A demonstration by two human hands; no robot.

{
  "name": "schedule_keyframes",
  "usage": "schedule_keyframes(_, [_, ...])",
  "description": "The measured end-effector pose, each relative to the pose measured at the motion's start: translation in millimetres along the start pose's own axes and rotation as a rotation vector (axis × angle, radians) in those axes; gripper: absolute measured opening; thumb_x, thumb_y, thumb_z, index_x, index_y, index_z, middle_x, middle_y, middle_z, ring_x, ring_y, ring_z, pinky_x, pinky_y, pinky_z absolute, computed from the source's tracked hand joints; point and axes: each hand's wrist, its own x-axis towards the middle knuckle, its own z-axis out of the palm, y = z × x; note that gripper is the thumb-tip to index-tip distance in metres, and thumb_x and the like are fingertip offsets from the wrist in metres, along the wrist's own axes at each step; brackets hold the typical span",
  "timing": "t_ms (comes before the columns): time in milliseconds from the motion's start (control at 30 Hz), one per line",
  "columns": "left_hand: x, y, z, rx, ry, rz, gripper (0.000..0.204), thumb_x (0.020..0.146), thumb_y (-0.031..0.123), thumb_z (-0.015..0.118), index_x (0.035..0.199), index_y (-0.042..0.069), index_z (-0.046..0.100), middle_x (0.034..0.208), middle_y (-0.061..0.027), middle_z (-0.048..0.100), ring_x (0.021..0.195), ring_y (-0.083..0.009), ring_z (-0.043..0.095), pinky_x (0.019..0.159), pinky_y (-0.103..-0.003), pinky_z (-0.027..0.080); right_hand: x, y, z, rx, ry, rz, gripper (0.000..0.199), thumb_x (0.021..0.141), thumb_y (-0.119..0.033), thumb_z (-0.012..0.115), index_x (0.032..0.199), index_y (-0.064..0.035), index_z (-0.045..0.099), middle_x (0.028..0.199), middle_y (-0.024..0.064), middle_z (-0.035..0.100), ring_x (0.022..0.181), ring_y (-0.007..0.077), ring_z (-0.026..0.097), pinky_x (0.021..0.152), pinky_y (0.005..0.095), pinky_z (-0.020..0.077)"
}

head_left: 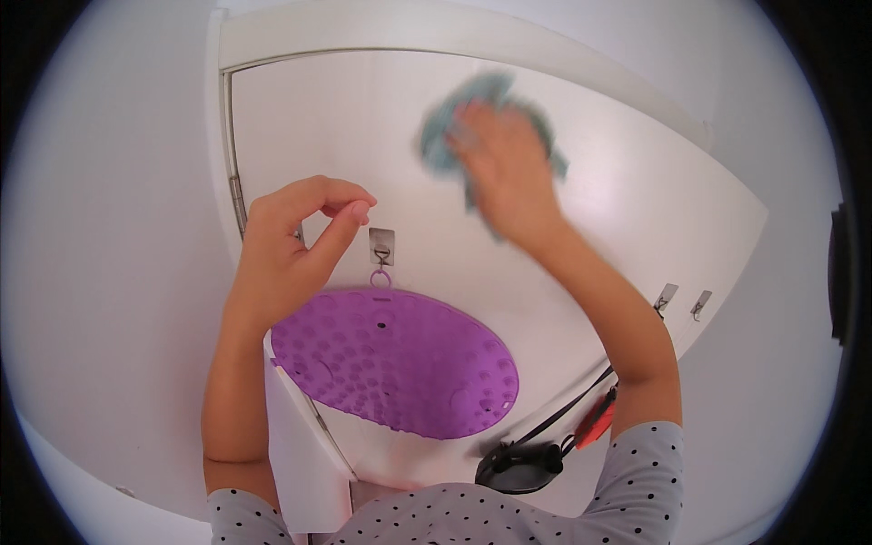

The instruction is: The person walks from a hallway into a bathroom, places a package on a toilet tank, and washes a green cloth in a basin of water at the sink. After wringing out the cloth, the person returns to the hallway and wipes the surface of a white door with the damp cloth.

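A green-blue cloth (440,150) lies bunched against the upper part of a white door (309,118). My right hand (509,163) grips the cloth and presses it on the door; both are smeared by motion. My left hand (300,222) is raised near the door's hinge side, thumb and forefinger tips brought together. Nothing shows between those fingertips. Just right of them, a metal adhesive hook (382,247) carries a purple oval mat (400,363) by a ring. The mat has raised bumps and hangs below my left hand, partly behind my left wrist.
Two more metal hooks, a left one (666,296) and a right one (700,306), sit on the door's right side. A black bag (520,468) with a strap and a red item (596,420) hang below, beside my right arm. The white door frame (221,118) runs along the left.
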Motion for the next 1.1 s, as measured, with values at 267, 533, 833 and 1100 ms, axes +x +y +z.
schedule_keyframes(267, [-21, -9, -11, -0.046, 0.023, -0.088, 0.007, 0.080, 0.004, 0.056, 0.082, -0.001, 0.061, 0.070, -0.0056, 0.061, 0.064, -0.0116, 0.056, 0.062, -0.024, 0.044, 8, 21, -15, 0.004, -0.121, -0.026, 0.032, 0.068, -0.005, 0.056, 0.099, -0.0097, 0.057, 0.119, 0.0086, 0.051, 0.112, 0.0260, 0.047, 0.090, 0.0393, 0.0410])
schedule_keyframes(533, [1, -11, -10, 0.110, -0.047, -0.001, 0.011, 0.085, 0.007, 0.052, 0.084, -0.001, 0.059, 0.079, -0.0051, 0.061, 0.075, -0.0118, 0.056, 0.072, -0.025, 0.044, -88, -59, -3, 0.143, -0.338, -0.141, 0.032, 0.071, -0.007, 0.053, 0.102, -0.0137, 0.058, 0.126, 0.0060, 0.047, 0.116, 0.0260, 0.046, 0.075, 0.0319, 0.0497])
schedule_keyframes(833, [120, -1, 45, 0.382, 0.093, 0.580, 0.028, 0.083, 0.016, 0.052, 0.098, -0.008, 0.050, 0.096, -0.0212, 0.055, 0.082, -0.0290, 0.056, 0.075, -0.038, 0.045, -19, 55, -52, -0.270, 0.089, 0.190, 0.038, 0.062, -0.003, 0.057, 0.100, -0.0073, 0.058, 0.114, 0.0103, 0.053, 0.105, 0.0298, 0.050, 0.084, 0.0413, 0.0406])
schedule_keyframes(1100, [156, 33, 101, 0.429, -0.139, 0.354, 0.036, 0.088, 0.031, 0.046, 0.100, 0.000, 0.058, 0.098, -0.0134, 0.059, 0.089, -0.0282, 0.053, 0.082, -0.032, 0.041, -37, 16, -39, -0.023, -0.065, 0.078, 0.028, 0.070, -0.009, 0.054, 0.097, -0.0133, 0.060, 0.113, 0.0075, 0.053, 0.113, 0.0253, 0.045, 0.098, 0.0451, 0.0327])
